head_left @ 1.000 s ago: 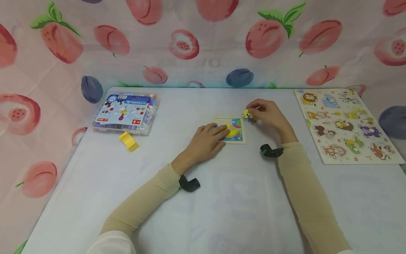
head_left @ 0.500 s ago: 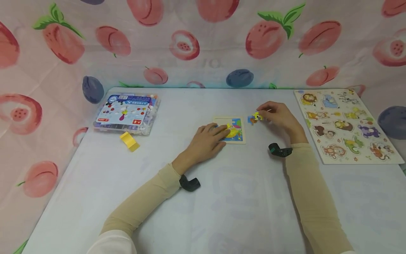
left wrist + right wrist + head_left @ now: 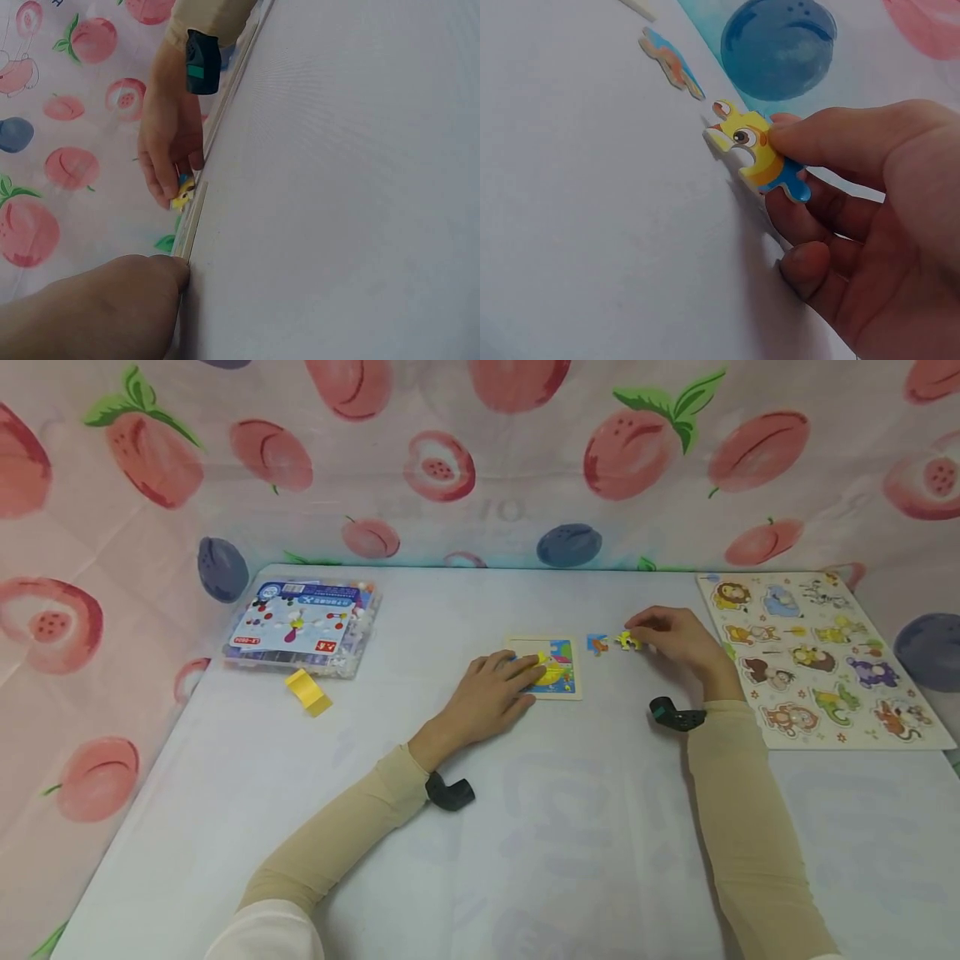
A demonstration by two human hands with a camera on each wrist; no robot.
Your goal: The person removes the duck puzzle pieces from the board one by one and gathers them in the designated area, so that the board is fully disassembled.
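Note:
My left hand rests with its fingers spread on a small jigsaw puzzle board, covering its left part. The board has a pale frame and a yellow, blue and pink picture. To the right of it, my right hand pinches a yellow and blue puzzle piece between thumb and fingers. An eye is printed on this piece, and it is tilted close over the table in the right wrist view. Between the board and that piece lies a blue and orange puzzle piece on the table.
A clear plastic case with a printed blue and white label stands at the back left. Near its front corner lies a folded yellow strip. A large animal puzzle board lies at the right, beside my right forearm. A fruit-print curtain hangs behind the white table.
My right hand has moved right with the yellow piece, away from the small board. The blue and orange piece, partly covered before, now shows separately on the table. My left hand has stayed put.

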